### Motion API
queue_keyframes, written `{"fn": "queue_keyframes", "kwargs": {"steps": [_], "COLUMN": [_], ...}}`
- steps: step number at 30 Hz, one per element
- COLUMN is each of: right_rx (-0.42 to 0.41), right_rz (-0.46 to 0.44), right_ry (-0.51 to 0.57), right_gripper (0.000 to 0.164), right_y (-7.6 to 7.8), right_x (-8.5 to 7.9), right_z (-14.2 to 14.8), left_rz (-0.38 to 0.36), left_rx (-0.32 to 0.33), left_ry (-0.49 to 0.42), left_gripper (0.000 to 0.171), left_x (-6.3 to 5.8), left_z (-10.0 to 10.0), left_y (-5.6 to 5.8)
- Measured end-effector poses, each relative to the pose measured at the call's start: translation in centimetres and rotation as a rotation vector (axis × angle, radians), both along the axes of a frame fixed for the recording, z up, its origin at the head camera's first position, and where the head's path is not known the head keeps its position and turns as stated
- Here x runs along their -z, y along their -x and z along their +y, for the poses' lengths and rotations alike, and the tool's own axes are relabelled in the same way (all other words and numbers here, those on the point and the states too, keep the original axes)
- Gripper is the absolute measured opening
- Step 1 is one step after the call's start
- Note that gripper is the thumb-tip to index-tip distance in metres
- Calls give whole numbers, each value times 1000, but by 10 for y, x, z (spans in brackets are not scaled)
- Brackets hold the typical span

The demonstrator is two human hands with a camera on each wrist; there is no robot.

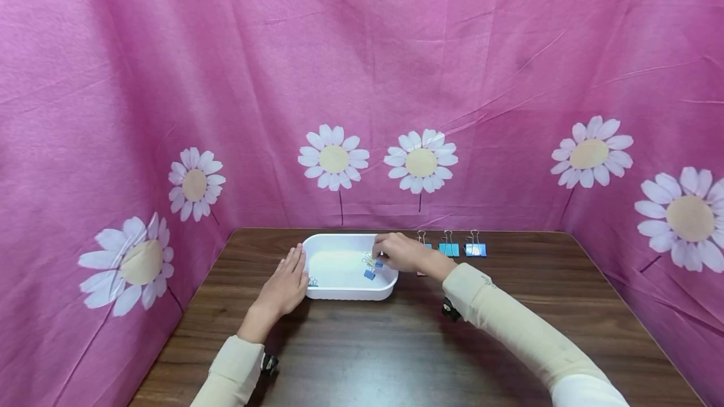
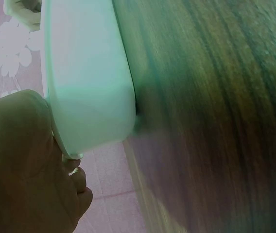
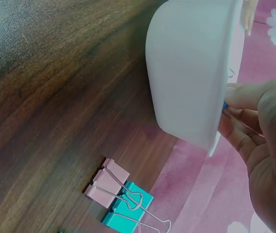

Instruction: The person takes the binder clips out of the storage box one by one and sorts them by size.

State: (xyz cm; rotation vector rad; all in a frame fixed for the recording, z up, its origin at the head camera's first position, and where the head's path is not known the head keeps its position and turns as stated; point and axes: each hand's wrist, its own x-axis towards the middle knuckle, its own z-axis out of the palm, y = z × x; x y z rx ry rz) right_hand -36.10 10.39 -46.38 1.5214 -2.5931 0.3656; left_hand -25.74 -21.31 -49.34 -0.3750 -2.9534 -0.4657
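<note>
A white oblong tray (image 1: pixel 334 262) stands on the table. Straight fingers of my left hand (image 1: pixel 286 282) lie along the tray's left rim, seen close up in the left wrist view. At the right end, my right hand (image 1: pixel 404 252) reaches in over the rim. Its thumb and fingers pinch a small blue binder clip (image 3: pixel 225 105), mostly hidden by the fingertips. Beneath that hand, another blue binder clip (image 1: pixel 369 274) lies among wire handles inside the tray. A small dark clip (image 1: pixel 313 281) sits in the near left corner.
Right of the tray, large binder clips stand on the wooden table (image 1: pixel 351 344): a pink one (image 3: pixel 108 184), a teal one (image 3: pixel 128 206), another teal one (image 1: pixel 449 250) and a blue one (image 1: pixel 476 250). A pink flowered curtain (image 1: pixel 362 68) hangs behind the table.
</note>
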Motion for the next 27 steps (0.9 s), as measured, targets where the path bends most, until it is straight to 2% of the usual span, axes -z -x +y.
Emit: {"fn": "queue_keyframes", "kwargs": {"steps": [16, 27], "right_rx": [53, 153], "right_rz": [24, -43], "right_ry": [114, 165], "right_gripper": [10, 12], "right_y": [-4, -11], "right_x": [-13, -25], "right_z": [25, 50], "left_rz": [-5, 8], "left_rx": [-3, 4], "left_ry": [-3, -1], "left_gripper": [56, 57], "left_x": [1, 0], "left_z": [-1, 0], "left_y": [2, 1]}}
